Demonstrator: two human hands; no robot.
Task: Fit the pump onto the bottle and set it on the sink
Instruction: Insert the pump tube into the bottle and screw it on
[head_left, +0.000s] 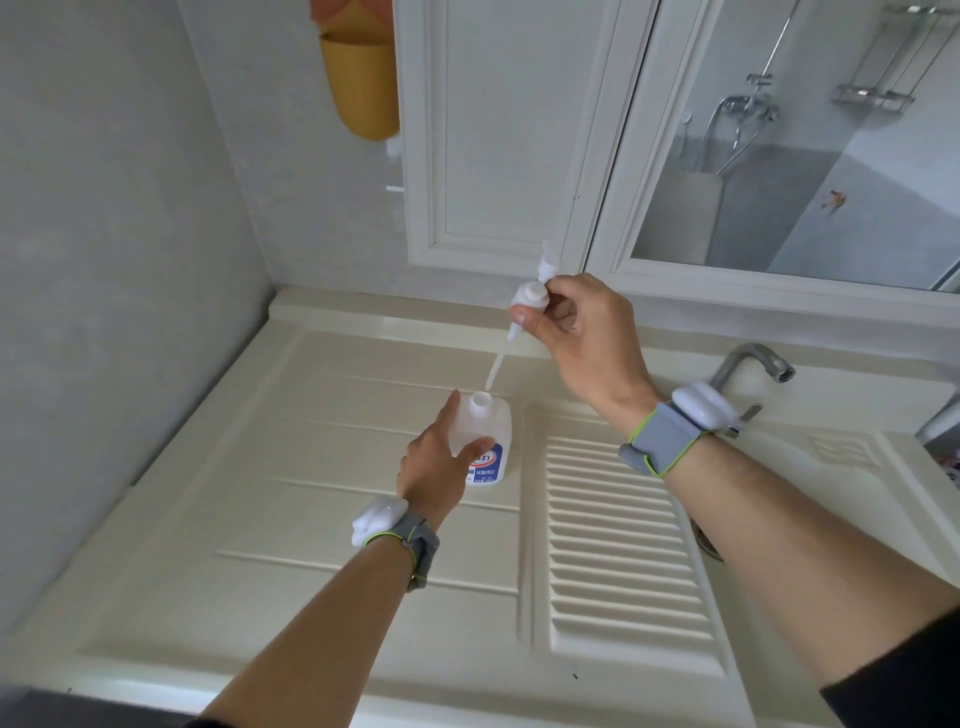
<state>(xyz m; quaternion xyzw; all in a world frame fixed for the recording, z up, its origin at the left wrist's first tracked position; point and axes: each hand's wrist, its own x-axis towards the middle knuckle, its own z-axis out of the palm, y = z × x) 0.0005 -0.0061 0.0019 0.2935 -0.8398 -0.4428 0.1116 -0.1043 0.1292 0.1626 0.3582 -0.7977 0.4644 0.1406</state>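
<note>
Left hand (434, 470): fingers grasping bottle (485, 441), upright on sink (363, 467).
Right hand (582, 332): fingers pinching pump (530, 296) above bottle.
Advice: centre tube over bottle neck, then lower straight.

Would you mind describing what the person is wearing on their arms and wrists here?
Both forearms are bare. Each wrist carries a grey fabric band edged in lime green, with a rounded white plastic device mounted on it: one on the left wrist, one on the right wrist. A dark sleeve edge shows at the lower right corner. No rings or gloves are visible on either hand.
</note>
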